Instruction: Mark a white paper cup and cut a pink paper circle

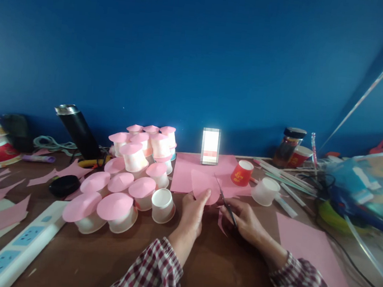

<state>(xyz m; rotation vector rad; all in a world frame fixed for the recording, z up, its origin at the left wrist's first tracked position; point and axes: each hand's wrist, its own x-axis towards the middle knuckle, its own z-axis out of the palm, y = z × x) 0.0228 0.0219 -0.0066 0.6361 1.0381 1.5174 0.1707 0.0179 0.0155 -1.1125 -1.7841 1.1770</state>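
Observation:
My left hand [193, 214] pinches a rounded piece of pink paper [204, 186], its thumb lying on top. My right hand [243, 217] is closed round a pair of dark-handled scissors [228, 206]. The thin blades point up and left, at the right edge of the pink piece. A narrow pink strip [221, 224] hangs below, near the scissors. Left of my left hand stands a white paper cup [163, 204]. Beyond it are several upside-down paper cups topped with pink paper cones [116, 206]. A red cup [242, 173] stands behind my right hand on pink sheets [185, 172].
A white power strip [18, 244] lies at the left, near a black lid [64, 186] and a leaning black flask [78, 129]. A bright phone-like screen [211, 146] stands by the wall. At the right are a white cup [266, 191], a dark jar [287, 146] and a pink sheet [313, 252].

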